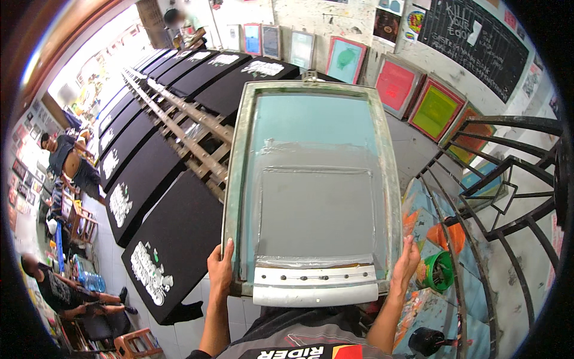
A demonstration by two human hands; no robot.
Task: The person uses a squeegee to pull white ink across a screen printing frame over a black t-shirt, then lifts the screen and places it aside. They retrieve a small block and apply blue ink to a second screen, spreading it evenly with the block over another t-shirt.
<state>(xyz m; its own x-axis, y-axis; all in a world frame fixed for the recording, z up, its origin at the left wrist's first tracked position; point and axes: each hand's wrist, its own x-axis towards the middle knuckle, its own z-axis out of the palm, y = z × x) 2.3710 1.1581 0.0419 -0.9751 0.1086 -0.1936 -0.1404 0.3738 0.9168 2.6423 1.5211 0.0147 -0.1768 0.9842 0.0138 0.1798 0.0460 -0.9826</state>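
Fingers of the left hand close around the left edge of a framed screen; those of the right hand grip its right edge, their reach underneath hidden. The screen lies before the torso, a pale squeegee across its near end. Further left: black panels with white prints.

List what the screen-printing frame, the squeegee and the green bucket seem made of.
Screen-printing frame: probably metal, given its slim rails; the dull, stained finish leaves wood possible.
Squeegee: the handle looks like satin aluminium, from its smooth, silvery sheen; the blade's material can't be judged.
Green bucket: likely plastic, slightly glossy, from its bright, even colour.
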